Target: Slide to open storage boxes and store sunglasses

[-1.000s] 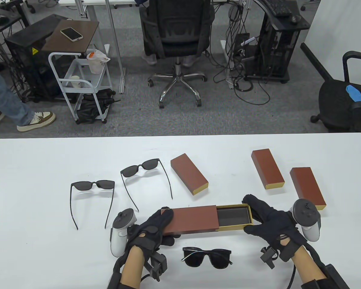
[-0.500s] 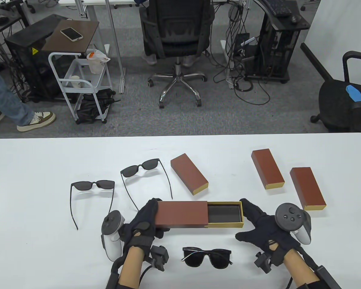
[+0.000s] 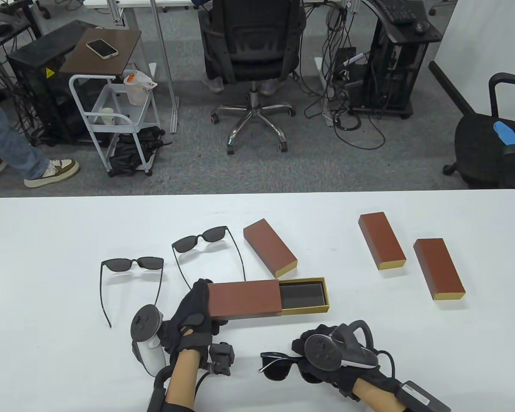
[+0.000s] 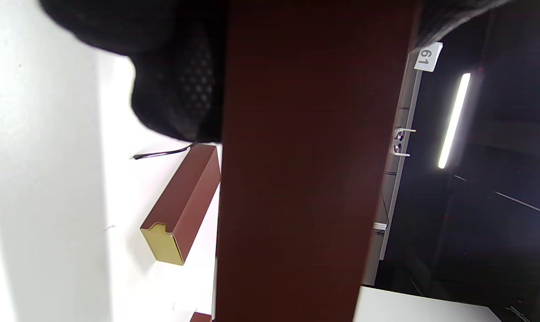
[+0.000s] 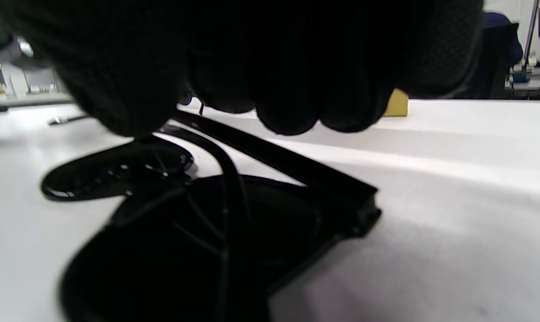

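While our left hand (image 3: 193, 315) grips the left end of the half-open box (image 3: 266, 298), our right hand (image 3: 322, 354) closes on the folded sunglasses (image 3: 279, 365) just near of it, their length parallel to the tray (image 3: 304, 295), which opens rightward.

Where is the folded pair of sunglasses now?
In the table view, the folded sunglasses lie at the table's near edge, just in front of the half-open box, with the right hand over their right half.

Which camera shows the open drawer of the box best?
The table view: the drawer shows whole, slid out and empty. The left wrist view shows only the sleeve; the right wrist view shows none of it.
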`<state>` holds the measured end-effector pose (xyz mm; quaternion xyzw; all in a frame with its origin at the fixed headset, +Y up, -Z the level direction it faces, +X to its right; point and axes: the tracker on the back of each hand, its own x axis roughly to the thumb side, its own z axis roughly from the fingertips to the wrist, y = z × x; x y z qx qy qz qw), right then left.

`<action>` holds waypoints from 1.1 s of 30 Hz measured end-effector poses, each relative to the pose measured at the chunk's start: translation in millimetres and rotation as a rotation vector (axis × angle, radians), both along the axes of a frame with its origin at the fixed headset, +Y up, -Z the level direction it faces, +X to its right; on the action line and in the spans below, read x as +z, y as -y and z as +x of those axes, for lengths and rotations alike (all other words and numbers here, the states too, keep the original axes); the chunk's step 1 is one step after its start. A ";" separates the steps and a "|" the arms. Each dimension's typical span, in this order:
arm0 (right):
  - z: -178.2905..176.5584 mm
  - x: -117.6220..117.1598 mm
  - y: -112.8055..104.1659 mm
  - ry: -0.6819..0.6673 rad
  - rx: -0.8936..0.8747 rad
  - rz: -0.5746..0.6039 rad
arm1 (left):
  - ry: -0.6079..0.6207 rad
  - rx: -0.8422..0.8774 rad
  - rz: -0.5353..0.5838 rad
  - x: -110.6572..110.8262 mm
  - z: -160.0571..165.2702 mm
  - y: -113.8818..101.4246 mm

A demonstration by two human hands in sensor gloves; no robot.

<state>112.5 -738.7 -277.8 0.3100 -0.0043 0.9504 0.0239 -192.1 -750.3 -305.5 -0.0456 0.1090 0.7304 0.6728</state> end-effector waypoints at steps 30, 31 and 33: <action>32.5 -7.0 -134.3 0.104 -0.038 0.212 | -0.034 -0.029 -0.050 -2.2 -2.2 13.5; 34.5 -9.5 -138.9 0.120 -0.027 0.237 | -0.033 -0.027 -0.051 -2.2 -1.9 13.8; 36.7 -16.0 -145.9 0.154 0.011 0.277 | -0.019 -0.021 -0.053 -2.3 -0.7 14.2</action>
